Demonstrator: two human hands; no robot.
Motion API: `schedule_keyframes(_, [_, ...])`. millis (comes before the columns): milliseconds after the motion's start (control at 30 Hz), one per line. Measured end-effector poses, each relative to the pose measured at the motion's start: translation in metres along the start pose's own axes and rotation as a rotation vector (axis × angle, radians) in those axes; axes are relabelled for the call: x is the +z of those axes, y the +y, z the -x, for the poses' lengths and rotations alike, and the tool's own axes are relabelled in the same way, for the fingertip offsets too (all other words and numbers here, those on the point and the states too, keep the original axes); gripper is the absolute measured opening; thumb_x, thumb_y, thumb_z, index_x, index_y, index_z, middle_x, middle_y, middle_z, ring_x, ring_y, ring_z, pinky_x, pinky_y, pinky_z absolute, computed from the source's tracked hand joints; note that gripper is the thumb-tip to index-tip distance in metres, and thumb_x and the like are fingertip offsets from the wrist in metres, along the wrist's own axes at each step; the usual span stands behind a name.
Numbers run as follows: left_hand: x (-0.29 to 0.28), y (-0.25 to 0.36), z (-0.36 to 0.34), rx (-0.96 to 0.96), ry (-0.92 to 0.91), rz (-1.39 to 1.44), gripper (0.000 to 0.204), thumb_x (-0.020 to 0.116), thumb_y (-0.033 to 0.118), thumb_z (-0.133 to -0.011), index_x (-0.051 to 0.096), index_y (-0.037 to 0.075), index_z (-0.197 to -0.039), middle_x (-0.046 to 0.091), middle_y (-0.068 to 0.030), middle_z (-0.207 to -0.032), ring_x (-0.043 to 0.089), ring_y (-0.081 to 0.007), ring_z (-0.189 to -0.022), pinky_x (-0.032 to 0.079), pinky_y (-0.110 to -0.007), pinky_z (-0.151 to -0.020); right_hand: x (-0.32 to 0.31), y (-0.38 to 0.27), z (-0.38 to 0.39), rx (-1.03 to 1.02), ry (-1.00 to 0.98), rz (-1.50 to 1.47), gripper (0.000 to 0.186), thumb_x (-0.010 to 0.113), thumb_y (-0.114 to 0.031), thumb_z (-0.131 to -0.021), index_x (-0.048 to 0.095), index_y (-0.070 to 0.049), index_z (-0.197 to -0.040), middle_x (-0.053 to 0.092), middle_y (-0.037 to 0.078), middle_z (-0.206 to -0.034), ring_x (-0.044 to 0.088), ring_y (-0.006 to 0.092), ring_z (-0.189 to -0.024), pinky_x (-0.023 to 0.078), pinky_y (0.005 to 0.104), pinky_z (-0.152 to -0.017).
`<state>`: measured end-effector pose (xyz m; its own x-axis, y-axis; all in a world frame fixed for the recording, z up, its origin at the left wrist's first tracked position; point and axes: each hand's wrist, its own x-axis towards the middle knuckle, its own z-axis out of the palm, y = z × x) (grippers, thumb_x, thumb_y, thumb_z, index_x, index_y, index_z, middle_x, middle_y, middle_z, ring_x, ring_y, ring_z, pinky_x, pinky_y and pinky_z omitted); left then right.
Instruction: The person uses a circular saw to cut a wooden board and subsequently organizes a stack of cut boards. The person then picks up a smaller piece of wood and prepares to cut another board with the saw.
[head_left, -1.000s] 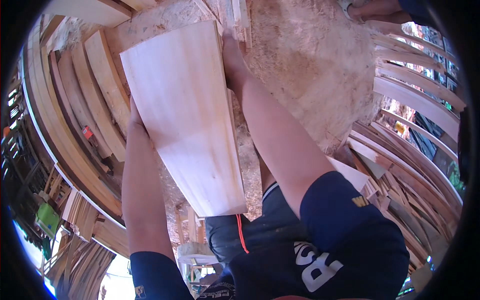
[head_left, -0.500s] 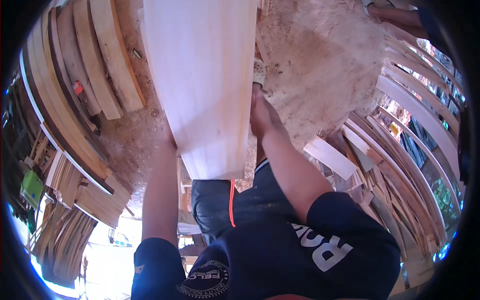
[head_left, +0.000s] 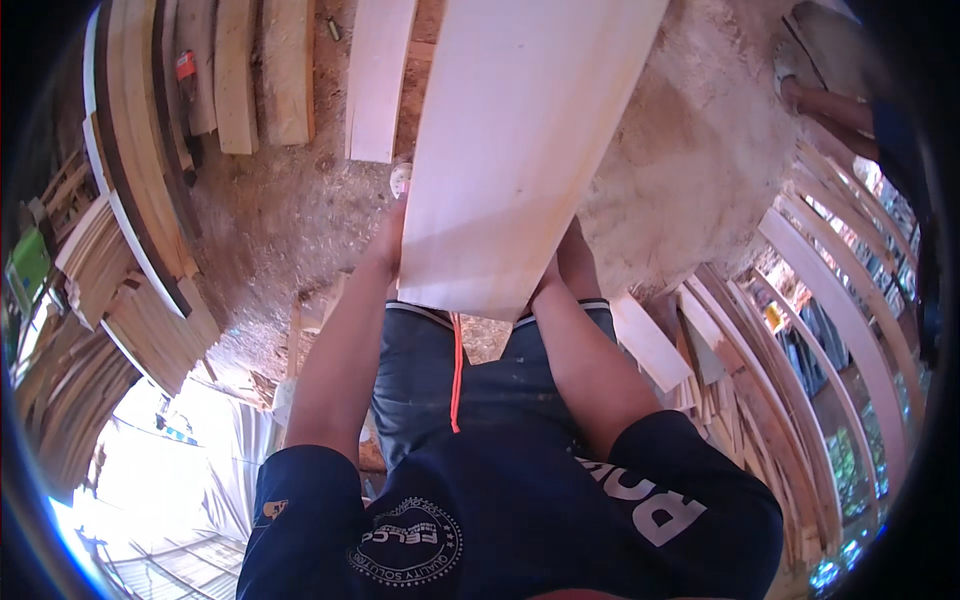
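Observation:
A long, wide, pale wooden plank (head_left: 510, 160) stretches away from me, its near end above my thighs and its far end leaning to the right. My left hand (head_left: 391, 240) is closed on its left edge near that end, with the fingers partly hidden. At the right edge my right hand (head_left: 547, 280) grips from the side and below, and most of its fingers are out of sight under the wood. Beside the plank to the left, a narrower pale board (head_left: 380, 85) lies on the ground.
Several long boards (head_left: 235, 80) lie at the far left, a small red object (head_left: 185, 65) on one. Stacked timber (head_left: 150, 325) stands at left, and more boards (head_left: 765, 380) lean at right. Another person's leg (head_left: 835, 112) shows at the far right on the dusty ground (head_left: 690, 150).
In the picture the plank has swung to the right, its far end most, and its near end has come up a little. The narrower board has come into sight at its left.

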<state>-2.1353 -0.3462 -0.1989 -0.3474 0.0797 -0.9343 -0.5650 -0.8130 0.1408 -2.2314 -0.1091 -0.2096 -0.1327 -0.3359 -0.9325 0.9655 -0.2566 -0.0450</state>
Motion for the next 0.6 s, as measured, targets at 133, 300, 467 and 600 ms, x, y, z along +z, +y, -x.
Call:
schedule_keyframes(133, [0.016,0.015,0.008,-0.040,0.010,0.157,0.059,0.040,0.044,-0.112,0.051,0.003,-0.153,0.063,-0.0163,-0.144,0.068,-0.0279,-0.124,0.058,-0.045,-0.103,-0.007,0.003,-0.002,-0.028,0.019,0.000,0.054,0.047,-0.042,-0.110,0.050,-0.006,-0.151,0.067,0.011,-0.132,0.068,0.0281,-0.117,0.062,0.0433,-0.095])
schedule_keyframes(300, [0.006,0.007,0.003,0.001,0.001,0.116,0.074,0.036,0.066,-0.109,0.057,0.006,-0.148,0.070,-0.0144,-0.133,0.071,-0.0239,-0.115,0.057,-0.039,-0.099,-0.013,-0.001,-0.006,-0.025,-0.008,-0.014,0.058,0.046,-0.047,-0.110,0.049,-0.007,-0.152,0.064,0.013,-0.137,0.065,0.0318,-0.124,0.059,0.0491,-0.099])
schedule_keyframes(467, [-0.023,-0.033,0.011,-0.020,0.012,0.146,0.075,0.040,0.068,-0.107,0.059,0.006,-0.145,0.072,-0.0135,-0.128,0.071,-0.0217,-0.108,0.056,-0.039,-0.096,0.028,-0.013,0.049,-0.031,0.247,0.286,0.061,0.041,-0.053,-0.108,0.054,-0.008,-0.147,0.065,0.013,-0.141,0.061,0.0332,-0.130,0.051,0.0526,-0.109])
schedule_keyframes(600, [-0.022,-0.037,0.028,-0.075,0.088,0.007,0.070,0.037,0.067,-0.109,0.059,0.012,-0.147,0.069,-0.0101,-0.135,0.068,-0.0194,-0.119,0.052,-0.038,-0.104,0.019,0.013,0.064,-0.015,0.042,0.119,0.060,0.043,-0.053,-0.109,0.051,-0.010,-0.150,0.061,0.010,-0.145,0.058,0.0313,-0.134,0.048,0.0502,-0.113])
